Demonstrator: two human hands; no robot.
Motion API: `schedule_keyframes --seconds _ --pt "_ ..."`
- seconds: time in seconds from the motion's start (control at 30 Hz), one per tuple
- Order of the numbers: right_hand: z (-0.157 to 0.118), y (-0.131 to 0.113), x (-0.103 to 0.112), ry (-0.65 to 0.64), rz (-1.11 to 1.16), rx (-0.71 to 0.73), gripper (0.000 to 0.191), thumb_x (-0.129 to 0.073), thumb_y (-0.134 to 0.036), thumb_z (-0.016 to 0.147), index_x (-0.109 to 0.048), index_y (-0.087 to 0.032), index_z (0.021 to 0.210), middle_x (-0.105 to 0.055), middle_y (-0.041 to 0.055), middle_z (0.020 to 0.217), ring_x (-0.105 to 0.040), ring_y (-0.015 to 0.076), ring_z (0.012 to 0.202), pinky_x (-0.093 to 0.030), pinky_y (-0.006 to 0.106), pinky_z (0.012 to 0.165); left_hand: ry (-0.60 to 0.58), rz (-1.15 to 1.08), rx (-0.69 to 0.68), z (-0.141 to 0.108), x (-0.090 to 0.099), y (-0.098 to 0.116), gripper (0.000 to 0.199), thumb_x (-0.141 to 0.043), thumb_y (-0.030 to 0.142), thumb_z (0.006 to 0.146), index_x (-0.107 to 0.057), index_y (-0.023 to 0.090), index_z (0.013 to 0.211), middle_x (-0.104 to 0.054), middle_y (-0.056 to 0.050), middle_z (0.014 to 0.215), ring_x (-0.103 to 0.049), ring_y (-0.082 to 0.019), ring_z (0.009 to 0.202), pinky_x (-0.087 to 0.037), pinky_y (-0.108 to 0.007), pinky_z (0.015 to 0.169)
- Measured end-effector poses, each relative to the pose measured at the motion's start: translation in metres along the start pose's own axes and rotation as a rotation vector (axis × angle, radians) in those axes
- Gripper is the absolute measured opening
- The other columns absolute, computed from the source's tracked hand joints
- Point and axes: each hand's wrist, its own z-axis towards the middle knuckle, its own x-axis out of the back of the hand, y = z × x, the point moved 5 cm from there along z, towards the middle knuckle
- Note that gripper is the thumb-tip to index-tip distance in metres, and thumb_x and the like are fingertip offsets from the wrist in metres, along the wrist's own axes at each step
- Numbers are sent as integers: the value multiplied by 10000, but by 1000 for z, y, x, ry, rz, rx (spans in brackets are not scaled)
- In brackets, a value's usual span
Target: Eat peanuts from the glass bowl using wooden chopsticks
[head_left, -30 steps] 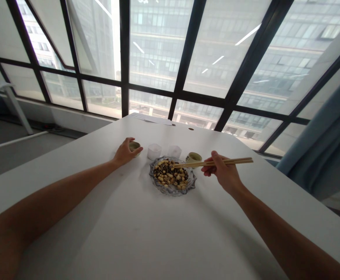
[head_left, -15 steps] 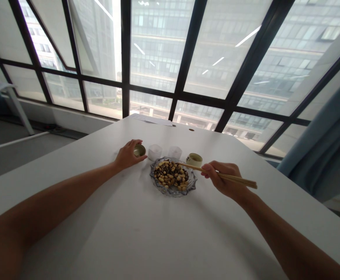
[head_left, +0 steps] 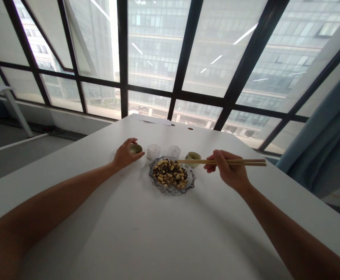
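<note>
My right hand point(head_left: 226, 167) pinches 2 chopsticks point(head_left: 237, 162), tips over the glass bowl point(head_left: 171, 190) of nuts point(head_left: 170, 174); left of the bowl, my left hand point(head_left: 125, 154) curls around 1 green cup point(head_left: 135, 149).

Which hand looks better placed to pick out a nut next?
Probably the right hand: it holds chopsticks whose tips are at the dish, while the left hand is curled around a cup.

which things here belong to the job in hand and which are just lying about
Apparently in the job:
chopsticks, in right hand
left green cup, in left hand
glass dish
nuts and seeds
right green cup
white containers

Apparently lying about:
paper, far edge
</note>
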Motion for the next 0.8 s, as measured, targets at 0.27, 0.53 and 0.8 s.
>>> schedule_keyframes --seconds 0.27,0.53,0.8 --pt "20 8 40 196 69 -84 551 -673 -701 783 -682 -159 684 -687 76 522 -622 165 388 -503 266 371 -257 96 221 28 3 -13 841 -727 669 670 -475 206 1326 -671 -108 1177 -663 -305 1064 -521 -435 917" --pt "25 20 60 254 -19 -60 571 -652 -723 782 -659 -163 670 -675 64 507 -607 150 378 -479 245 355 -570 216 -266 53 -80 143 712 -582 648 836 -535 167 1359 -570 -141 1414 -499 -328 1317 -360 -464 1104" --pt "23 30 64 192 -149 -68 577 -571 -725 843 -658 -169 715 -688 67 547 -626 160 425 -507 265 414 -907 352 -244 53 -173 203 870 -643 754 707 -533 190 1361 -603 -168 1373 -487 -361 1326 -227 -549 1152"
